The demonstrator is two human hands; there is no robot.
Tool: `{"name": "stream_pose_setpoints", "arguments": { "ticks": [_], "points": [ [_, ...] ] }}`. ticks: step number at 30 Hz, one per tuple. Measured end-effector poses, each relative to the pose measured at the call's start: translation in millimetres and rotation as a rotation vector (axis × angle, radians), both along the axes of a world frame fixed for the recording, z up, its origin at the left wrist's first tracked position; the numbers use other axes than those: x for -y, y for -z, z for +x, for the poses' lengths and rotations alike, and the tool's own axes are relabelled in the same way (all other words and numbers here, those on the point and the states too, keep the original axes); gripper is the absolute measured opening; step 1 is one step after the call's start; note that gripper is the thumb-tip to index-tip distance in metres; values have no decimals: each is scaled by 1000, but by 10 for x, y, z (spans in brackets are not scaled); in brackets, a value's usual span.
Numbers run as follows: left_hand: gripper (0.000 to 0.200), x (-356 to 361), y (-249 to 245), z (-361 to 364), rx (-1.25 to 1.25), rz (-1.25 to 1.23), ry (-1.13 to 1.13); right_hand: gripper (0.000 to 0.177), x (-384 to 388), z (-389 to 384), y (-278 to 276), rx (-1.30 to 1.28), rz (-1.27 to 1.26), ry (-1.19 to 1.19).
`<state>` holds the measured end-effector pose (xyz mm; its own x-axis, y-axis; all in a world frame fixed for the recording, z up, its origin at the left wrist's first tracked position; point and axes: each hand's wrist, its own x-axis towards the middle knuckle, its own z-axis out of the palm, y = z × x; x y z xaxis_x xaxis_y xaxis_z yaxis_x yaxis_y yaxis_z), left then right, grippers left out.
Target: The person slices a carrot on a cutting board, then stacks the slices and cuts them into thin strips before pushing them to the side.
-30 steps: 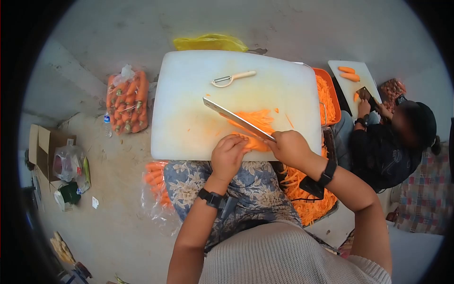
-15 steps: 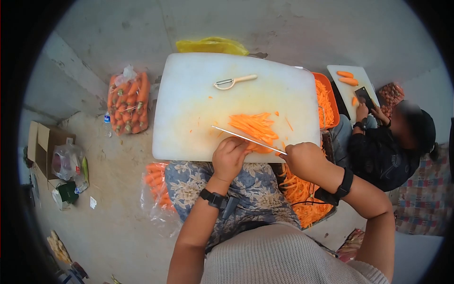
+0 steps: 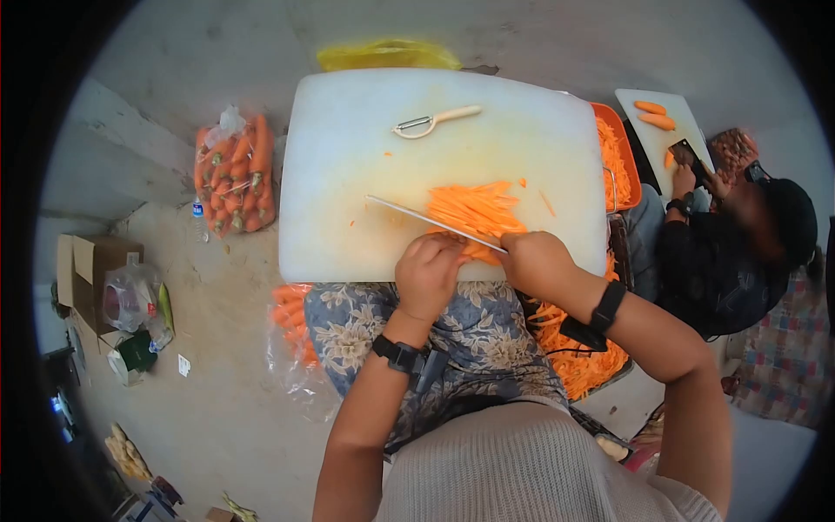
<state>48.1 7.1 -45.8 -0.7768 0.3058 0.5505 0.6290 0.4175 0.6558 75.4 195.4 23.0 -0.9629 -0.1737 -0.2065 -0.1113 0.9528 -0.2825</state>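
A large white cutting board (image 3: 339, 148) lies across my lap. My right hand (image 3: 541, 264) grips a kitchen knife (image 3: 413, 214) by its handle, which the fist hides. The blade slants up to the left over the board, close to my left fingertips. With curled fingers, my left hand (image 3: 426, 274) presses carrot slices (image 3: 481, 253) at the board's near edge; the fingers partly cover them. Beyond the blade is a pile of cut carrot strips (image 3: 474, 205). Farther back rests a peeler (image 3: 445, 116) with a pale handle.
Shredded carrot fills an orange tub (image 3: 628, 161) and a container (image 3: 587, 370) on my right. Bagged carrots (image 3: 235, 178) stand on the left, with another bag (image 3: 294, 317) by my knee. At right, a co-worker (image 3: 726, 252) holds a cleaver (image 3: 690, 161) over a smaller board (image 3: 644, 143).
The knife and both hands have shifted slightly relative to the board, the blade tip reaching farther left. The strip pile looks a little larger. The whole view has tilted slightly.
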Motion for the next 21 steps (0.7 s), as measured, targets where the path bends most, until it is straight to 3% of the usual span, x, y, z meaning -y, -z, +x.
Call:
{"name": "stream_pose_setpoints", "arguments": {
  "ticks": [9,21],
  "points": [
    [20,25,42,-24,-32,11,-11,31,-36,116,-391,-41,-35,64],
    [17,22,70,-32,-49,7,-36,28,-151,222,-610,70,155,-34]
  ]
}}
